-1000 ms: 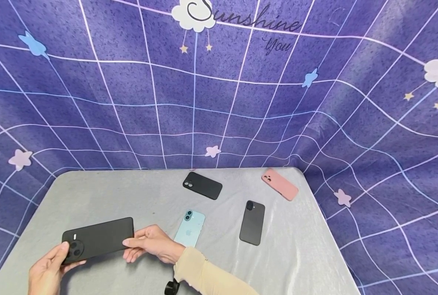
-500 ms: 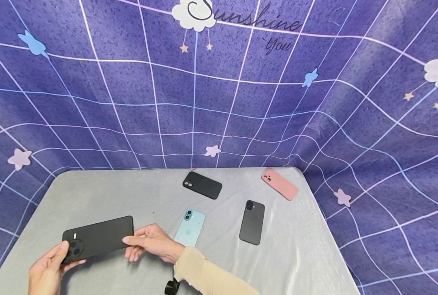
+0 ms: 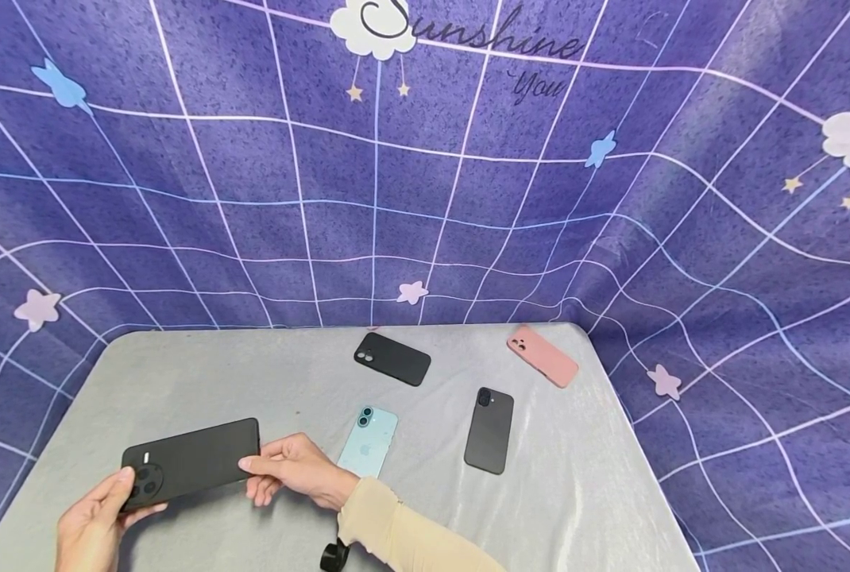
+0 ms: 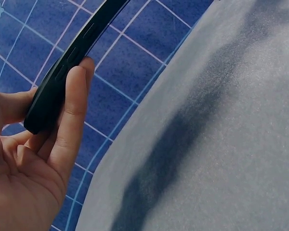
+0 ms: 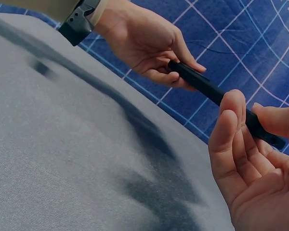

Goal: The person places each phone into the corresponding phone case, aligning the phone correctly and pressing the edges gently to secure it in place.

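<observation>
Both hands hold up a black phone [image 3: 196, 465] by its ends, its back with a round camera ring turned toward the head view. My left hand [image 3: 92, 516] pinches the camera end, thumb in front, fingers behind. At the other end, my right hand [image 3: 299, 473] grips the corner between thumb and fingers. Seen in the left wrist view, the phone [image 4: 62, 82] is edge-on with side buttons showing. From the right wrist, the thin black phone [image 5: 207, 89] spans both hands, with its shadow on the table below. A light blue phone [image 3: 368, 445] lies partly behind the right wrist.
On the grey cloth-covered table [image 3: 203, 365] lie a black phone case [image 3: 396, 361], a pink case [image 3: 545, 359] and a dark grey phone [image 3: 490, 433]. A purple grid-patterned curtain [image 3: 339, 230] rises along the back and sides. A small black object [image 3: 334, 556] shows beside the right sleeve.
Very little differs. The right hand's lower fingers have shifted slightly to the right under the phone's end, while both hands keep their hold.
</observation>
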A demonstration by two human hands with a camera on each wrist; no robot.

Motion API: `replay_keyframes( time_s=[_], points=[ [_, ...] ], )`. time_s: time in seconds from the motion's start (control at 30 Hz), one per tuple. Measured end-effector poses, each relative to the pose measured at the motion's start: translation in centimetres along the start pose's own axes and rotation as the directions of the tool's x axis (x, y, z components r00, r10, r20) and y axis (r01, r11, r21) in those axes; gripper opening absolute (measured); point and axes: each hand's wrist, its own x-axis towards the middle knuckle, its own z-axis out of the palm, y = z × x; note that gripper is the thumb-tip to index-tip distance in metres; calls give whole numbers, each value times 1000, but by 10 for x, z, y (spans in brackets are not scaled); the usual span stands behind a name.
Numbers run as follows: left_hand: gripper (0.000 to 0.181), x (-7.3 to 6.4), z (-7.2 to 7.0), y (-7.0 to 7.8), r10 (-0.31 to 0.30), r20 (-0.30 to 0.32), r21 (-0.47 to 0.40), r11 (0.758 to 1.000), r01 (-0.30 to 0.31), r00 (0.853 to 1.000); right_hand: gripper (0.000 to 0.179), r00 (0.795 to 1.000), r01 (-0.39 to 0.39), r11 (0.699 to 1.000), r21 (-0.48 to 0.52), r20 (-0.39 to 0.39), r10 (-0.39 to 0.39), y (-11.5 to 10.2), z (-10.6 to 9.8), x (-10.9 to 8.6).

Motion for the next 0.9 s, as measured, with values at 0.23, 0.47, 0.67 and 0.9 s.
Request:
replay_keyframes(
  time_s=[0.23, 0.47, 0.67, 0.9],
  points=[
    [37, -2, 0, -1, -30, -32, 21, 999, 30, 999, 35, 1000, -5, 1000, 7, 10, 5, 1, -2, 1],
    [39, -1, 0, -1, -43, -25, -1, 999, 43, 999, 31, 1000, -5, 1000, 27, 14, 5, 1, -2, 1],
    [42, -3, 1, -3, -43, -29, -35, 999, 42, 999, 30, 999, -46, 998, 42, -7, 46, 1, -1, 1],
    [42, -7, 1, -5, -58, -41, -11, 998, 58, 997, 39, 997, -73, 995, -62, 28, 75, -1, -4, 0]
  ],
)
